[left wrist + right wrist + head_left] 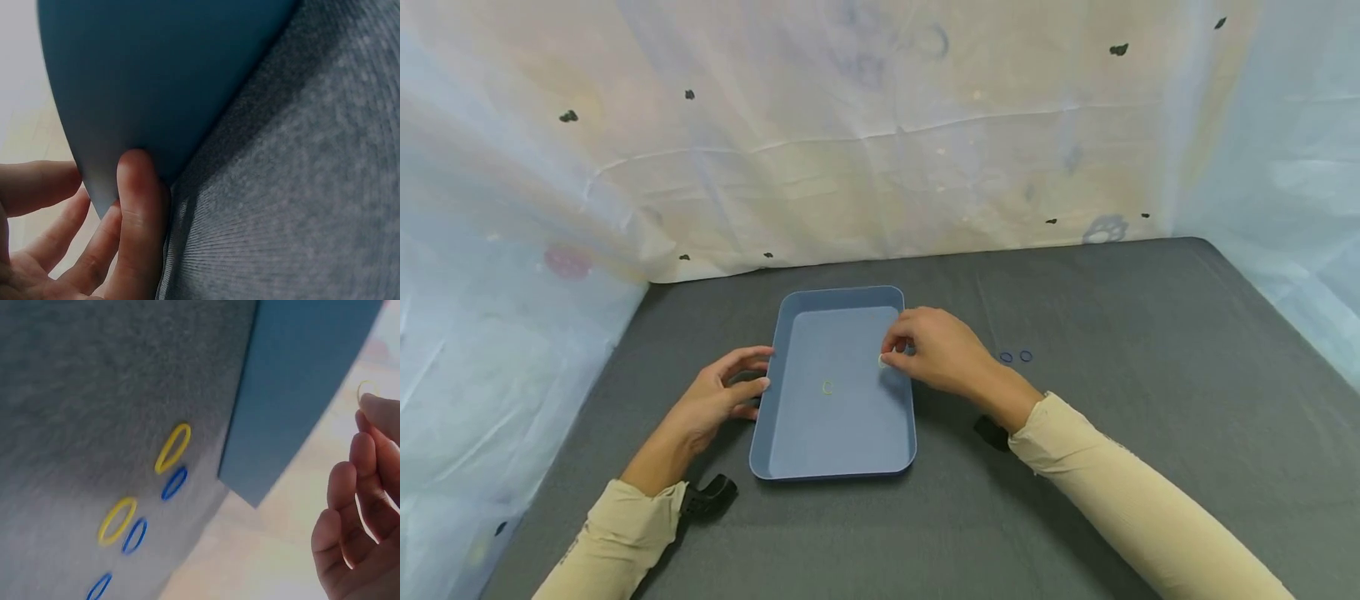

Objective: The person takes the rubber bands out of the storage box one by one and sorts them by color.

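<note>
A blue-grey rectangular tray lies on the grey cloth, with a thin yellow rubber band on its floor. My left hand rests at the tray's left side, fingers spread; in the left wrist view its fingertips touch the outer wall. Over the tray's right side, my right hand pinches another yellow rubber band between thumb and forefinger. That band shows only as a small pale loop in the head view.
To the right of the tray, two blue rubber bands lie on the grey cloth. Yellow bands and several blue ones show in the right wrist view. A pale patterned sheet hangs behind the table.
</note>
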A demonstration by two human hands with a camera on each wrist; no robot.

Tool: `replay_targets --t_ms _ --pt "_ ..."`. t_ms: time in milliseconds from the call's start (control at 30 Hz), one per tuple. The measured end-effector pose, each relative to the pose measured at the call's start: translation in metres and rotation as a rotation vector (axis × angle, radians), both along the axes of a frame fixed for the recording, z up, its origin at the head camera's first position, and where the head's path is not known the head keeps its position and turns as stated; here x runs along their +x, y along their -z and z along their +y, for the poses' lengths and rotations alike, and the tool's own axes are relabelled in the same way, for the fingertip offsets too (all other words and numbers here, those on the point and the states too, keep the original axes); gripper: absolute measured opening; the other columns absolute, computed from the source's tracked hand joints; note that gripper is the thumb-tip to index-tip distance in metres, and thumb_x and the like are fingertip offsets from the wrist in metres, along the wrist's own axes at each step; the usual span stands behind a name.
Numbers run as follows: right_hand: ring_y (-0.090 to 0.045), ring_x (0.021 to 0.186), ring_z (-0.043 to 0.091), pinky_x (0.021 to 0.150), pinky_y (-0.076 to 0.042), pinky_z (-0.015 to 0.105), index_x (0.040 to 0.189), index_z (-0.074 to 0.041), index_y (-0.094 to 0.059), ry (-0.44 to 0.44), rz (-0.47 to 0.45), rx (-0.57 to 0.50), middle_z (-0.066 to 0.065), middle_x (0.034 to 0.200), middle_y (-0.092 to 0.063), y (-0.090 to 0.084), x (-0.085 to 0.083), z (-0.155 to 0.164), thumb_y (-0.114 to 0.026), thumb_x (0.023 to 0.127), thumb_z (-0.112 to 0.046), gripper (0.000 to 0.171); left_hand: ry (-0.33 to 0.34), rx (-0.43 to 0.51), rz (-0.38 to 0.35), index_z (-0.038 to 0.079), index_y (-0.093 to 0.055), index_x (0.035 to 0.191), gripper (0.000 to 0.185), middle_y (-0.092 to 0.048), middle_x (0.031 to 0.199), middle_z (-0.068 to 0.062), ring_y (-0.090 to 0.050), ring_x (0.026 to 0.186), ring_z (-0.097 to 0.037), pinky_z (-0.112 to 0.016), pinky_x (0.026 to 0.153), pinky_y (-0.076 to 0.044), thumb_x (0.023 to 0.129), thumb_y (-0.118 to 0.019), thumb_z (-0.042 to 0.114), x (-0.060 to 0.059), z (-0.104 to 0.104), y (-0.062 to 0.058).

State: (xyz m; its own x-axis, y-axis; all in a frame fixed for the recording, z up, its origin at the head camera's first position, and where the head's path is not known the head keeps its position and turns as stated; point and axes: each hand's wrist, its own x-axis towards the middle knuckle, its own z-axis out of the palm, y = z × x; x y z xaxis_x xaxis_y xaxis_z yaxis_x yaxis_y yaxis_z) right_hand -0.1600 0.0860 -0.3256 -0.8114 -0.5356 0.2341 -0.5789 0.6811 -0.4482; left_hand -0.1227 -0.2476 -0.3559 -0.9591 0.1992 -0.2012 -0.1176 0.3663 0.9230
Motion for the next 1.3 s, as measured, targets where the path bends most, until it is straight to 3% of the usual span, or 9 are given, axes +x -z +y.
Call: replay_targets --t_ms 300,633,900,1300 --pt "-0.059 0.081 0.008 0.073 -0.05 0.028 0.09 -0.022 -0.077 0.103 -0.024 -0.034 -0.011 0.086 -0.065 -0.005 0.018 0.02 -0.077 0.088 -0.026 0.004 -0.005 -0.006 -0.005 0.01 -0.038 0.151 0.059 -0.041 0.147 -0.022 -0.059 0.101 -0.012 -0.036 0.075 -0.059 0.099 -0.064 0.021 -0.002 -0.003 0.001" --pt "-0.063 0.082 0.014 0.072 -0.05 0.031 0.088 -0.022 -0.076 0.145 -0.002 -0.026 -0.009 0.085 -0.067 0.005 0.032 0.033 -0.077 0.087 -0.025 0.003 -0.007 0.014 -0.008 0.01 -0.038 0.151 0.059 -0.041 0.147 -0.022 -0.06 0.1 -0.011 -0.035 0.076 -0.059 0.099 -0.064 0.022 0.0 -0.004 0.003" --pt "-0.059 0.079 0.01 0.071 -0.049 0.03 0.087 -0.024 -0.076 0.129 0.009 -0.006 -0.011 0.083 -0.065 0.012 0.034 0.034 -0.077 0.087 -0.027 0.004 -0.001 0.009 -0.012 0.011 -0.039 0.151 0.059 -0.042 0.147 -0.022 -0.06 0.101 -0.011 -0.035 0.077 -0.059 0.099 -0.064 0.022 -0.002 -0.002 0.003" --pt "-0.062 0.079 0.015 0.07 -0.048 0.031 0.086 -0.023 -0.076 0.165 -0.013 0.003 -0.01 0.082 -0.065 0.007 0.028 0.042 -0.078 0.086 -0.027 0.004 -0.005 0.019 -0.018 0.011 -0.039 0.151 0.058 -0.041 0.148 -0.022 -0.061 0.1 -0.009 -0.036 0.075 -0.059 0.099 -0.063 0.021 -0.003 -0.002 0.001"
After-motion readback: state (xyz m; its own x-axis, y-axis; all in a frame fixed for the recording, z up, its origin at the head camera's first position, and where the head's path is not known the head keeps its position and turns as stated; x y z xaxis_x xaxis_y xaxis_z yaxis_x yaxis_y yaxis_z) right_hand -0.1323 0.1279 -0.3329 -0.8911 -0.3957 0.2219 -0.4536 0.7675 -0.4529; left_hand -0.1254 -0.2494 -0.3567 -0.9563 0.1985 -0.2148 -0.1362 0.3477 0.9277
